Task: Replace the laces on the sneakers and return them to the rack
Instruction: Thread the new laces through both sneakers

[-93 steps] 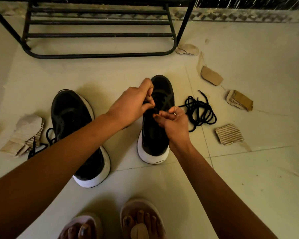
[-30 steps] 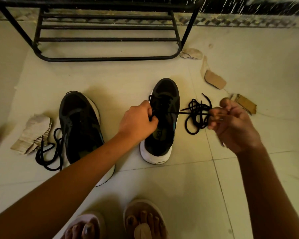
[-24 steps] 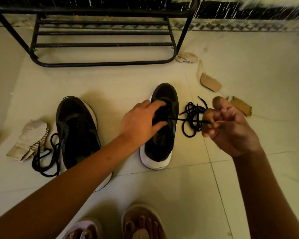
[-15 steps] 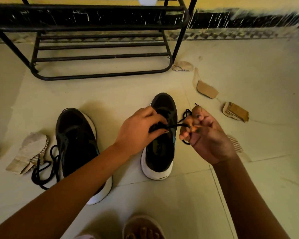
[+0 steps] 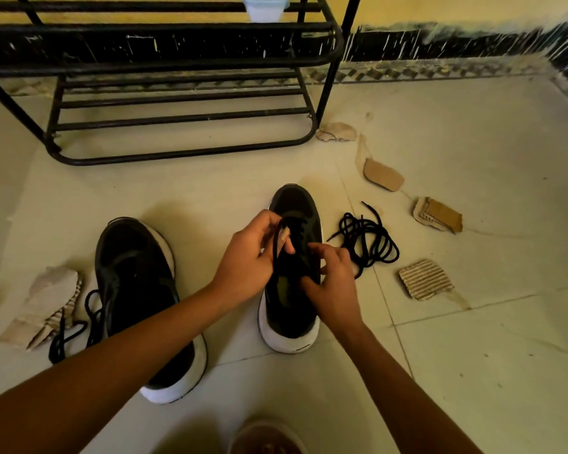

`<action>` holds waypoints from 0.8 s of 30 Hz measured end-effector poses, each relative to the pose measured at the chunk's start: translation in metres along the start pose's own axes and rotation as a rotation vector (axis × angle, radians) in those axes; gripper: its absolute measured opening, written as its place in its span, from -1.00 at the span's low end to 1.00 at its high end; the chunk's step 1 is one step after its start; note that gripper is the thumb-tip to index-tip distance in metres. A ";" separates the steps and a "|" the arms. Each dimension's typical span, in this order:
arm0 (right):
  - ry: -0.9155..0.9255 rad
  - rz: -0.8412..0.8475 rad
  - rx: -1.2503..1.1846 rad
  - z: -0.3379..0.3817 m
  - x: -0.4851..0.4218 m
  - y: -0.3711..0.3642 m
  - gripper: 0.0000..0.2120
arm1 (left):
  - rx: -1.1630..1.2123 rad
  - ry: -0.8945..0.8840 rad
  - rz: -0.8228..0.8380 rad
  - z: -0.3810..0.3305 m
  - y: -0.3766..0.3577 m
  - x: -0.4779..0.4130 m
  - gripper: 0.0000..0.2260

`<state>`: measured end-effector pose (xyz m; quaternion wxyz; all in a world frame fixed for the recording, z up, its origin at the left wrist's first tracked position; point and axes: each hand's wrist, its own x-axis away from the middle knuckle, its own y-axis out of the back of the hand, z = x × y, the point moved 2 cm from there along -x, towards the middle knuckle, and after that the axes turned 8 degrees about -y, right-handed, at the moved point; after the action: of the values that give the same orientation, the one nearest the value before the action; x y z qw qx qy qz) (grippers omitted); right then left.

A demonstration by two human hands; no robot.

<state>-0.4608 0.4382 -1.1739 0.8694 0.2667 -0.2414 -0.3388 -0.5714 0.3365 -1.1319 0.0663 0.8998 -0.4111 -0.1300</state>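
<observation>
left hand [image 5: 248, 260] pinching thin black lace [image 5: 277, 249] above black white-soled sneaker [image 5: 294, 204]; right hand [image 5: 333, 286] curling onto its upper, grip unclear.

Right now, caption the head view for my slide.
Mid-lacing: left hand pinches a black lace over the sneaker, right hand at its eyelets; a loose lace lies coiled beside, rack behind.

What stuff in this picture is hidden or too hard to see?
All in the head view:
- Eyelets of the sneaker being laced: covered by the left hand and right hand.
- Whether the right hand grips the lace: lost, black on black.
- The pale container on the rack: cut off by the top edge.
- The foot: blurred, cut off by the bottom edge.
- Part of the other sneaker: hidden by the left forearm.
</observation>
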 end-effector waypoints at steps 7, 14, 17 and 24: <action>-0.019 -0.066 0.012 0.007 -0.006 -0.009 -0.54 | 0.113 0.182 0.269 -0.043 0.020 -0.002 -0.82; 0.005 -0.041 0.055 0.016 -0.004 -0.019 -0.54 | 0.029 0.552 0.277 -0.073 0.059 0.004 -0.81; 0.013 -0.017 0.086 0.021 -0.002 -0.026 -0.54 | 0.009 0.616 0.251 -0.077 0.075 0.004 -0.82; -0.018 0.016 0.079 0.027 0.001 -0.027 -0.53 | 0.084 0.635 0.149 -0.072 0.102 0.015 -0.84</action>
<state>-0.4886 0.4123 -1.1709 0.8587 0.2958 -0.2646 -0.3242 -0.6149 0.2592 -1.0424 0.1633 0.8647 -0.4398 0.1794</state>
